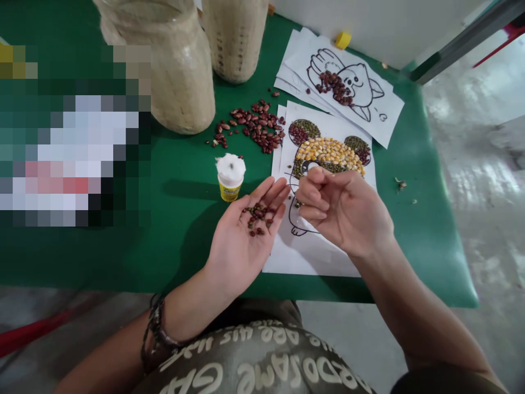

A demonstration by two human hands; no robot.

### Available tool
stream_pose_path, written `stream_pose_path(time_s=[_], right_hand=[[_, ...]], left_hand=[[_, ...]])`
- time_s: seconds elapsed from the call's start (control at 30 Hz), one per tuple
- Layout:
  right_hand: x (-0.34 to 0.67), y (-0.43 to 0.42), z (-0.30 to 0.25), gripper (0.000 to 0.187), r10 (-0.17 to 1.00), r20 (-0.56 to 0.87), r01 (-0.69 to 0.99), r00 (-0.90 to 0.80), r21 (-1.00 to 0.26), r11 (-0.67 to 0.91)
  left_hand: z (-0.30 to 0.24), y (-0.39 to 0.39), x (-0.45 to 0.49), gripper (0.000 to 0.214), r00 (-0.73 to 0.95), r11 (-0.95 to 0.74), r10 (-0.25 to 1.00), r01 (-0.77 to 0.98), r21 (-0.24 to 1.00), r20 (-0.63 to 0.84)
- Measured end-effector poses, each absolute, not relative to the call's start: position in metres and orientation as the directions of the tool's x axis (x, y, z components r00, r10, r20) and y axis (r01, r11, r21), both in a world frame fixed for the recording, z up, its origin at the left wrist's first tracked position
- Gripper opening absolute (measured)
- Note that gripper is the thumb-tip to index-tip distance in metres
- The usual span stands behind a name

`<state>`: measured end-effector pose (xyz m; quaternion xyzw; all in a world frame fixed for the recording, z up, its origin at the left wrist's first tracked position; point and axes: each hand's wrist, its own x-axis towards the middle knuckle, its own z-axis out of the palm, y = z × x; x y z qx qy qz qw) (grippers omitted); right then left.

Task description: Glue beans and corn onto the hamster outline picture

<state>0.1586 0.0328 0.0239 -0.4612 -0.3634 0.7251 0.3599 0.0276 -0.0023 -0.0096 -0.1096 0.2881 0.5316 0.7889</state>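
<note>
My left hand [241,246] is palm up and slightly cupped, with a small heap of dark red and green beans [257,214] lying in it. Its fingertips reach the left side of a paper [320,257] bearing an animal drawing. Over that drawing, my right hand [344,208] is closed in a pinch; what its fingertips hold, if anything, cannot be made out. Corn kernels [328,149] fill the drawn head, and green and red beans [304,131] fill the ears. Part of the body is hidden behind my right hand.
A small tub [230,176] with white on top stands left of my hands. Loose red beans [262,126] lie behind it, near two large jars [184,76]. Another drawing [361,87] with beans lies at the back right, beside a yellow piece [343,40]. The green table [435,219] ends at the right.
</note>
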Motion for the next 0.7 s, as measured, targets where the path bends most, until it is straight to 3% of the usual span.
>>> stream_pose_path(time_s=[0.1, 0.2, 0.27, 0.37, 0.47, 0.57, 0.7], right_hand=[[0.157, 0.025, 0.021, 0.024, 0.857, -0.356, -0.063, -0.373, -0.912, -0.406], [0.151, 0.01, 0.018, 0.021, 0.877, -0.206, 0.295, -0.434, -0.952, -0.078], [0.147, 0.001, 0.015, 0.019, 0.892, -0.07, 0.509, -0.447, -0.839, 0.19], [0.145, -0.006, 0.011, 0.013, 0.864, 0.024, 0.653, -0.504, -0.644, 0.399], [0.145, -0.007, 0.008, 0.014, 0.85, 0.008, 0.689, -0.526, -0.582, 0.432], [0.143, -0.005, 0.005, 0.012, 0.864, -0.038, 0.703, -0.501, -0.6, 0.382], [0.14, 0.001, 0.005, 0.005, 0.885, -0.131, 0.578, -0.446, -0.798, 0.173]], left_hand=[[-0.009, -0.003, 0.027, 0.031, 0.269, 0.414, 0.773, -0.9, 0.136, -0.574], [-0.008, -0.002, 0.025, 0.032, 0.281, 0.449, 0.743, -0.882, 0.142, -0.608], [-0.008, -0.001, 0.024, 0.032, 0.293, 0.47, 0.734, -0.87, 0.148, -0.612], [-0.01, -0.002, 0.024, 0.032, 0.285, 0.456, 0.765, -0.873, 0.173, -0.578], [-0.012, -0.004, 0.025, 0.032, 0.265, 0.439, 0.784, -0.877, 0.198, -0.561], [-0.013, -0.004, 0.025, 0.032, 0.25, 0.432, 0.789, -0.876, 0.217, -0.561], [-0.011, -0.003, 0.025, 0.033, 0.258, 0.442, 0.773, -0.874, 0.2, -0.58]])
